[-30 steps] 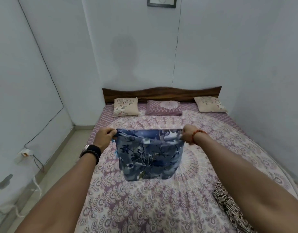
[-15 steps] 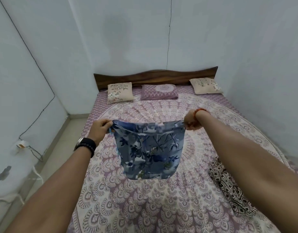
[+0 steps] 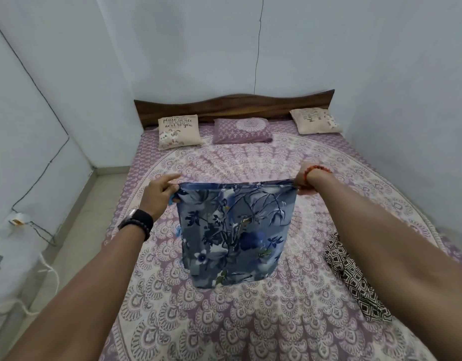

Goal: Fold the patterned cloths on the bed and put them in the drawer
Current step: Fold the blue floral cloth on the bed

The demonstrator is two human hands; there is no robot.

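Blue floral cloth [image 3: 235, 230] is up in the air over the middle of the bed [image 3: 250, 321], hanging flat from its top edge, folded over, lower edge just above or brushing the bedspread, can't tell which. My left hand [image 3: 159, 194] pinches the top left corner, index finger pointing out past it. My right hand [image 3: 302, 182] grips the top right corner, fingers curled around the fabric. Top edge pulled taut between them. Second cloth, black-and-white diamond print [image 3: 355, 280], lies crumpled on the bed by my right forearm, untouched. Black watch [image 3: 137, 221] on left wrist, orange bead bracelet [image 3: 317, 169] on right. Three pillows [image 3: 241, 130] at the wooden headboard [image 3: 232, 105]. Drawer out of view.
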